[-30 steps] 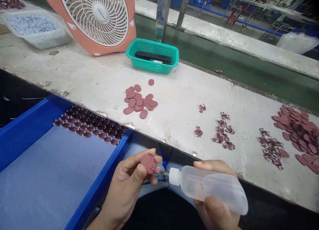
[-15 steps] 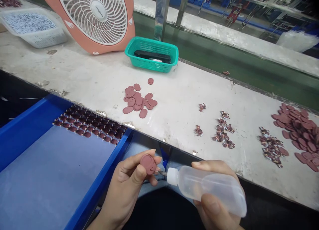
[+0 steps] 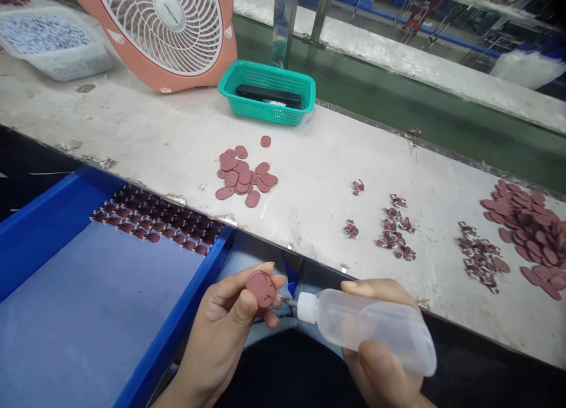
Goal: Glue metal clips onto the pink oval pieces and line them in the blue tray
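Between thumb and fingers, my left hand (image 3: pixel 230 316) pinches a reddish-brown oval disc (image 3: pixel 260 288) with small holes near its lower right edge. My right hand (image 3: pixel 389 349) is wrapped round a translucent squeeze bottle (image 3: pixel 375 328) lying nearly level. Its white cap (image 3: pixel 307 308) carries a thin metal nozzle (image 3: pixel 288 302) that points at the disc's holed edge; whether the tip touches cannot be made out. On the bench ahead lies a loose pile of similar discs (image 3: pixel 243 175). Small brown-and-white figures (image 3: pixel 393 234) lie in a cluster to the right.
A blue tray (image 3: pixel 110 313) at left holds rows of discs with figures. Farther right are more figures (image 3: pixel 480 257) and a larger disc pile (image 3: pixel 530 225). A green basket (image 3: pixel 267 116) with dark items, an orange fan (image 3: pixel 145 72) and a white tub (image 3: pixel 66 63) stand along the back.
The nozzle has drawn back slightly from the disc. Both hands keep their grips, and the whole view has shifted a little.
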The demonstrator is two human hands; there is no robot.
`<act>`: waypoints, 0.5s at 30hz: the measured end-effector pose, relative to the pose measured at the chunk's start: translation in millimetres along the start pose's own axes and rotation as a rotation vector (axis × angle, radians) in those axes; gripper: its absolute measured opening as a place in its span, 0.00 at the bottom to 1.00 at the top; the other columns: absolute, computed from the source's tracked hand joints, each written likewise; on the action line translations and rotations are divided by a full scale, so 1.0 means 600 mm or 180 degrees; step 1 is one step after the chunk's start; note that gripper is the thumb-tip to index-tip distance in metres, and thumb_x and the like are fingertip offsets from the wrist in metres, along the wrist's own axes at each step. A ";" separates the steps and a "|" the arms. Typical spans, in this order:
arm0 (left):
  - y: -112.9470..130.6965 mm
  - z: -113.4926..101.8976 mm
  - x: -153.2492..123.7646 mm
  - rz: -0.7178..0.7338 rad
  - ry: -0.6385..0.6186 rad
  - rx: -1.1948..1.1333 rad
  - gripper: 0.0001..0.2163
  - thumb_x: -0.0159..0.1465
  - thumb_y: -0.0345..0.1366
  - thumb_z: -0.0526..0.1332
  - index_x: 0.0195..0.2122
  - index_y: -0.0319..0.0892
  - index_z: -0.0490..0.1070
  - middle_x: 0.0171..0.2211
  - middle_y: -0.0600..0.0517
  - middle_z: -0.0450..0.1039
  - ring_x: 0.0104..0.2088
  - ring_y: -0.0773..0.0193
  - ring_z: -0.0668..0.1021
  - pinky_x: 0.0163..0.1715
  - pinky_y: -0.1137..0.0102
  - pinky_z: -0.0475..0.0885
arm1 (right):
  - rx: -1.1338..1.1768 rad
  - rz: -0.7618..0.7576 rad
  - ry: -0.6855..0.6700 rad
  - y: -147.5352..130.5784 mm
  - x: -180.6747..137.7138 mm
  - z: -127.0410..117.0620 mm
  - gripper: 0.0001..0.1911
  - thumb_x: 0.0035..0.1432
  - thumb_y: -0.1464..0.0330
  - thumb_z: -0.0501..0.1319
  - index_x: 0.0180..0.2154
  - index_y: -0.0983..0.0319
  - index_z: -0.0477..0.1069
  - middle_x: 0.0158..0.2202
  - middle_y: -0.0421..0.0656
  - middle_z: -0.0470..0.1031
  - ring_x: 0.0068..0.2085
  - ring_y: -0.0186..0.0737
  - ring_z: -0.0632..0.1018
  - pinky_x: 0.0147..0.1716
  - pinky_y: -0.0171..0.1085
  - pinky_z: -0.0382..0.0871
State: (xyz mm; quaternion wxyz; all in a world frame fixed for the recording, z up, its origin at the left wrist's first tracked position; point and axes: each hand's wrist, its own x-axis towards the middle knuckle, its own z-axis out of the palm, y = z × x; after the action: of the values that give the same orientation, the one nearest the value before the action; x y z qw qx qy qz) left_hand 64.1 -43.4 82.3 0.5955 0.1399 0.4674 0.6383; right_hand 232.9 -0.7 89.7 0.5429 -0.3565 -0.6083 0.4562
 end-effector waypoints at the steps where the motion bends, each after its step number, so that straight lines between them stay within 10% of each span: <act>1: 0.000 0.001 0.000 -0.0006 -0.0012 -0.0004 0.12 0.56 0.48 0.72 0.39 0.50 0.85 0.33 0.50 0.85 0.24 0.70 0.77 0.27 0.78 0.77 | 0.0013 -0.0001 -0.0022 -0.002 0.001 0.000 0.16 0.64 0.56 0.61 0.49 0.56 0.71 0.22 0.37 0.69 0.16 0.34 0.67 0.13 0.35 0.62; 15: 0.002 0.000 -0.002 -0.0047 0.0017 -0.0058 0.12 0.56 0.46 0.72 0.39 0.49 0.85 0.33 0.48 0.85 0.29 0.64 0.81 0.26 0.77 0.78 | 0.0095 0.0192 0.0288 0.005 -0.006 -0.004 0.17 0.62 0.54 0.63 0.48 0.56 0.72 0.27 0.40 0.72 0.20 0.36 0.70 0.18 0.38 0.63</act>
State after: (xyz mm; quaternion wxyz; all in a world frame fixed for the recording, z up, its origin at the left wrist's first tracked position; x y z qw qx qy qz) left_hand 63.7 -44.3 83.8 0.6002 0.1293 0.4642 0.6384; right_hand 235.4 -2.6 85.5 0.5612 -0.3868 -0.5652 0.4648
